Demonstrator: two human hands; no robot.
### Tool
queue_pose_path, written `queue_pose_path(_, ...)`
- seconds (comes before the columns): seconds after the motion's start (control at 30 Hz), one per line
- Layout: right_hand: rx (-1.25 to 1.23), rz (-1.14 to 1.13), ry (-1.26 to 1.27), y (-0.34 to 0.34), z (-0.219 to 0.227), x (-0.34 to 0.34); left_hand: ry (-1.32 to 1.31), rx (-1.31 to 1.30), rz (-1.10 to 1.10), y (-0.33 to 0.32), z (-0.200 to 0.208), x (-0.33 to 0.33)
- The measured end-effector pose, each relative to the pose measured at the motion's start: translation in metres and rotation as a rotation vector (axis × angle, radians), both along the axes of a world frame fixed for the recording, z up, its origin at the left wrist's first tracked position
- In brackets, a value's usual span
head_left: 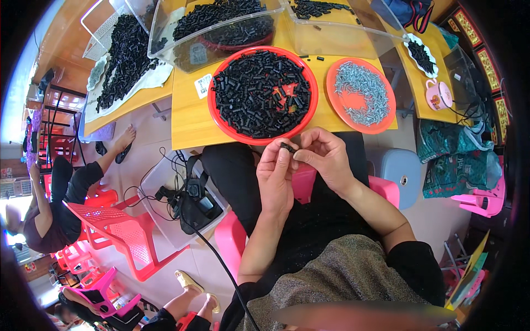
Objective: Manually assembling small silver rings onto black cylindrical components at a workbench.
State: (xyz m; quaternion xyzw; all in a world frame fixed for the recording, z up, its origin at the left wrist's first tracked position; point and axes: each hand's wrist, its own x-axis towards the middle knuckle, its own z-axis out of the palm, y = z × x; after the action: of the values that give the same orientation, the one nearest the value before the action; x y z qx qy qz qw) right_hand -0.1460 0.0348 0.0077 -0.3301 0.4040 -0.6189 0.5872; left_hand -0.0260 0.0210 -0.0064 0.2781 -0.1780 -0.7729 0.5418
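My left hand (277,165) pinches a small black cylindrical part (287,148) between thumb and fingers, over my lap just before the table edge. My right hand (326,156) meets it there, thumb and forefinger closed at the part's right end; whether a screw is between them is too small to tell. Right ahead of my hands a red round tray (313,99) holds a heap of similar black parts (248,94), with some red bottom showing. To its right, an orange-red plate (353,102) carries many small silvery screws (367,85).
Clear plastic bins (221,41) with black parts stand at the back of the yellow table (190,124). More parts are heaped on a white cloth (157,77) at left. A pink mug (439,95) sits at right. A pink chair (132,237) and cables (165,182) are left of me; other people sit beyond.
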Motion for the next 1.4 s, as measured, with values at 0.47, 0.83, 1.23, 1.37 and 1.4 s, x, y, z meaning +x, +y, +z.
queue_pose_path(0.47, 0.01, 0.212, 0.444, 0.004, 0.027, -0.023, 0.046, -0.068, -0.218, -0.003, 0.001, 0.007)
queue_pose_path(0.83, -0.7, 0.698, 1.659, -0.041, 0.079, -0.057, -0.086, -0.018, -0.346, -0.003, 0.006, 0.006)
queue_pose_path(1.23, -0.64, 1.018, 1.528, -0.056, 0.089, -0.052, 0.036, -0.014, -0.476, -0.006, 0.01, 0.011)
queue_pose_path(1.37, -0.634, 0.956, 1.504, -0.046, 0.089, -0.052, 0.065, -0.072, -0.512, -0.007, 0.011, 0.015)
queue_pose_path(1.4, -0.612, 0.948, 1.546, -0.044, 0.088, -0.053, 0.066, -0.073, -0.515, -0.007, 0.011, 0.014)
